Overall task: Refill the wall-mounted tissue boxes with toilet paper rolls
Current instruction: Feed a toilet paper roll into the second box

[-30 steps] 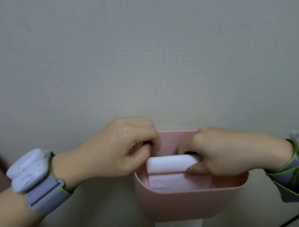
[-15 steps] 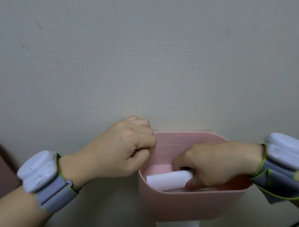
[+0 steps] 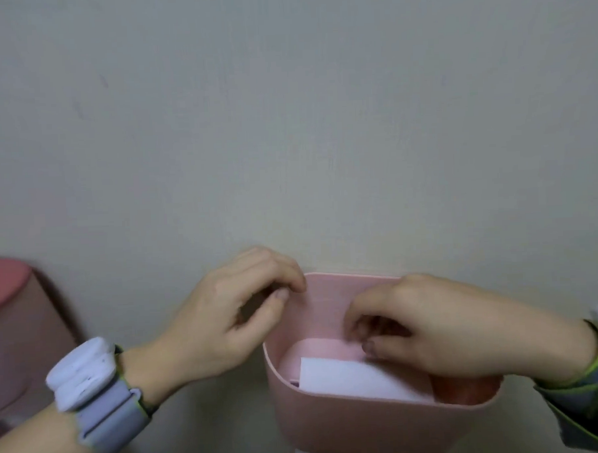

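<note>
My left hand (image 3: 236,318) loosely curled beside pink box (image 3: 368,425) rim; right hand (image 3: 428,326) curled, empty, above roll (image 3: 352,378)

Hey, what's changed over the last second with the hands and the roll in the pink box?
The toilet paper roll has gone down into the pink tissue box. The right hand has let go of it and now hovers above it with loosely curled fingers. The left hand has loosened from a fist beside the box's left rim. The box remains on the wall.

A plain pale wall (image 3: 286,124) fills the view, evenly and softly lit.
</note>
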Demonstrator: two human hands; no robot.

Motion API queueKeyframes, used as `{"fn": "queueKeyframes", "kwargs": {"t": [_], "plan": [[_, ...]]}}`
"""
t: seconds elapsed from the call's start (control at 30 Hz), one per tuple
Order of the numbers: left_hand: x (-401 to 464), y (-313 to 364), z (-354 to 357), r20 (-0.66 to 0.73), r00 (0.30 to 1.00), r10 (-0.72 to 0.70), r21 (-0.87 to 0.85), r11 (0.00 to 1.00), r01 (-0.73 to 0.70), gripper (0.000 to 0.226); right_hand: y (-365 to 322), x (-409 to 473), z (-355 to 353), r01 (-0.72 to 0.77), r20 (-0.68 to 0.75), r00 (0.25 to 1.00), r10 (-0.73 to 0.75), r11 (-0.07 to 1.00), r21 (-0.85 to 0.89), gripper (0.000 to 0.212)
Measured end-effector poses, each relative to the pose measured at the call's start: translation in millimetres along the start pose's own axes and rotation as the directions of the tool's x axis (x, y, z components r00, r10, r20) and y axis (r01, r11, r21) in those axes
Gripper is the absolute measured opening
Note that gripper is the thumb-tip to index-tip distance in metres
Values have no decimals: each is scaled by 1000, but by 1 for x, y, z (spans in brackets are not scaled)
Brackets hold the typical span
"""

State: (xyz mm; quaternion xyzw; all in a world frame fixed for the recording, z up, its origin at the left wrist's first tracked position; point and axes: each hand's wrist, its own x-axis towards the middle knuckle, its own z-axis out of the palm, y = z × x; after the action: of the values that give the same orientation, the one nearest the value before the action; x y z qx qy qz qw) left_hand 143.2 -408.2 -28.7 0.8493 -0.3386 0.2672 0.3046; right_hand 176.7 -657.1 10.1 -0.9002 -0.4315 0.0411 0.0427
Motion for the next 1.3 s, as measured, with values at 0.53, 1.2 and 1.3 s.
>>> {"fn": "queueKeyframes", "kwargs": {"t": [0.53, 1.2, 1.3], "plan": [[-140, 12, -94, -216, 956, -200, 98, 969, 225, 22, -180, 30, -12, -107, -345, 927, 147, 985, 132, 30], [-576, -120, -310, -372, 330, -868, 177, 283, 943, 18, -554, 360, 293, 206, 135, 944, -302, 855, 476, 34], [-608, -158, -332, -347, 252, -903, 184, 198, 963, 19, -571, 408, 325, 166, 174, 940, -293, 838, 519, 36]]}}
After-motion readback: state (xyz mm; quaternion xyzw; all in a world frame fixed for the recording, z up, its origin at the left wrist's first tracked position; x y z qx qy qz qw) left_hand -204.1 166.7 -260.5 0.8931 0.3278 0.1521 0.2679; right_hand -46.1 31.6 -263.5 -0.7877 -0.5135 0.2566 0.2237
